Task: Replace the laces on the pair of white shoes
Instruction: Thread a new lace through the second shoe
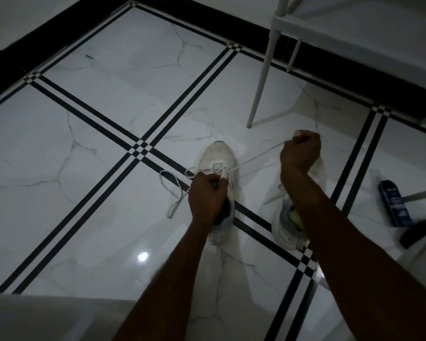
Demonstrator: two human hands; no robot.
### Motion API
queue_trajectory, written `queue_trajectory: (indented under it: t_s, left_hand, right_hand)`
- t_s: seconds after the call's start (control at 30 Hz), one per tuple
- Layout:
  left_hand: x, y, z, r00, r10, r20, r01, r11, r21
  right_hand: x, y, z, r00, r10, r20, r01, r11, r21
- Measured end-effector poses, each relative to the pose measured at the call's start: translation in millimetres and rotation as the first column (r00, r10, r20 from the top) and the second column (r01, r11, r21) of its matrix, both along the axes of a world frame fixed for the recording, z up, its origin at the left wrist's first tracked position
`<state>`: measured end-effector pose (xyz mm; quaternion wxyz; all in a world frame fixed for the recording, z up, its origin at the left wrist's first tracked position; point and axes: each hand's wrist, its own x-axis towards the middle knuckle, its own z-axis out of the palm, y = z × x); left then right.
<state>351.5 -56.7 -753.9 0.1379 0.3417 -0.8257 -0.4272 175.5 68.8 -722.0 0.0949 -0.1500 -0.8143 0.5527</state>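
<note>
Two white shoes stand side by side on the tiled floor, toes pointing away from me. My left hand point(207, 195) grips the left shoe point(218, 156) at its tongue and eyelets. A white lace point(258, 156) runs taut from the front eyelets to my right hand point(301, 151), which pinches its end, raised up and to the right. The lace's other end point(175, 193) lies looped on the floor left of the shoe. My right forearm covers most of the right shoe point(284, 225).
A white chair leg point(262, 77) stands on the floor just beyond my right hand. A dark blue spray can point(394, 205) lies at the right, beside a dark object point(418, 232). A black skirting band runs along the far walls.
</note>
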Motion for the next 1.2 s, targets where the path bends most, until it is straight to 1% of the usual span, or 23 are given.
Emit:
queue_trajectory:
  t_s: [0.07, 0.1, 0.17, 0.2, 0.23, 0.27, 0.37, 0.5, 0.63, 0.77, 0.8, 0.83, 0.87, 0.9, 0.93, 0.97, 1.0, 1.03, 1.07, 1.1, 1.13, 1.17, 1.2]
  left_hand:
    - [0, -1, -2, 1.0, -0.018, 0.006, 0.018, 1.0, -0.014]
    - [-1, -1, -3, 1.0, -0.02, 0.009, 0.02, 1.0, -0.008]
    - [-1, 1, -3, 1.0, -0.025, 0.002, 0.025, 1.0, -0.004]
    - [-1, 2, -4, 1.0, -0.028, -0.006, 0.028, 1.0, -0.001]
    - [-1, 1, -6, 1.0, -0.028, -0.012, 0.028, 1.0, -0.001]
    - [-1, 0, -7, 1.0, -0.026, -0.011, 0.026, 1.0, -0.001]
    - [-1, -2, -9, 0.999, -0.023, 0.025, 0.023, 1.0, -0.009]
    - [-2, -2, -4, 1.0, -0.012, -0.007, 0.012, 1.0, 0.002]
    - [-3, -3, -5, 1.0, -0.014, -0.005, 0.014, 1.0, -0.001]
    - [-2, -4, -8, 0.999, -0.02, 0.039, 0.02, 1.0, 0.016]
    - [-1, -3, -6, 0.999, -0.018, 0.046, 0.017, 1.0, 0.018]
    - [-1, -4, -5, 0.999, -0.015, 0.049, 0.014, 1.0, 0.02]
    - [0, -4, -2, 0.999, -0.017, 0.049, 0.016, 1.0, 0.024]
    - [0, -5, -1, 0.999, -0.016, 0.039, 0.015, 0.999, 0.028]
    - [0, -5, 0, 0.999, -0.015, 0.029, 0.014, 0.999, 0.03]
    - [1, -5, 0, 1.0, -0.015, 0.023, 0.015, 0.999, 0.031]
    - [0, -4, 0, 1.0, -0.015, 0.023, 0.014, 0.999, 0.037]
    - [0, -4, 0, 1.0, -0.016, 0.024, 0.015, 0.999, 0.04]
    - [-2, -3, 1, 0.999, -0.02, 0.027, 0.019, 0.999, 0.044]
    - [-2, -1, 1, 0.999, -0.021, 0.027, 0.02, 0.999, 0.037]
    - [-2, 1, 2, 0.999, -0.019, 0.025, 0.018, 0.999, 0.031]
    - [-3, 1, 3, 1.0, -0.014, 0.021, 0.013, 0.999, 0.029]
    - [-4, 2, 3, 1.0, -0.002, 0.018, 0.002, 0.999, 0.034]
  right_hand:
    - [9, -8, -6, 0.974, 0.226, 0.028, -0.228, 0.967, 0.111]
    - [19, -17, -13, 0.909, 0.399, 0.118, -0.413, 0.902, 0.126]
    - [41, -31, -32, 0.692, 0.667, 0.277, -0.715, 0.686, 0.137]
    - [49, -34, -37, 0.599, 0.74, 0.306, -0.799, 0.575, 0.176]
    - [56, -36, -36, 0.554, 0.777, 0.299, -0.832, 0.505, 0.228]
    - [58, -35, -37, 0.551, 0.794, 0.259, -0.828, 0.481, 0.288]
    - [61, -35, -28, 0.584, 0.791, 0.185, -0.789, 0.499, 0.359]
    - [61, -37, -24, 0.582, 0.76, 0.288, -0.812, 0.523, 0.259]
    - [68, -37, -18, 0.62, 0.749, 0.235, -0.784, 0.604, 0.145]
    - [70, -41, -17, 0.621, 0.761, 0.187, -0.784, 0.598, 0.168]
    - [62, -37, -22, 0.668, 0.718, 0.197, -0.744, 0.654, 0.137]
    - [49, -32, -23, 0.766, 0.605, 0.219, -0.63, 0.774, 0.063]
    - [32, -23, -24, 0.876, 0.418, 0.242, -0.424, 0.905, -0.031]
    - [16, -10, -23, 0.956, 0.186, 0.229, -0.169, 0.981, -0.092]
    - [2, 2, -21, 0.982, 0.019, 0.189, 0.007, 0.991, -0.134]
    - [-2, 7, -17, 0.988, -0.023, 0.156, 0.05, 0.983, -0.174]
    - [2, 5, -9, 0.987, 0.045, 0.156, -0.013, 0.979, -0.202]
    - [12, -3, -7, 0.959, 0.201, 0.198, -0.158, 0.965, -0.211]
    - [25, -13, -7, 0.878, 0.384, 0.286, -0.333, 0.919, -0.21]
    - [42, -24, -8, 0.749, 0.535, 0.391, -0.496, 0.844, -0.205]
    - [55, -32, -12, 0.638, 0.618, 0.461, -0.613, 0.769, -0.182]
    - [66, -37, -14, 0.599, 0.64, 0.482, -0.676, 0.727, -0.124]
    - [71, -41, -17, 0.629, 0.633, 0.452, -0.686, 0.725, -0.06]
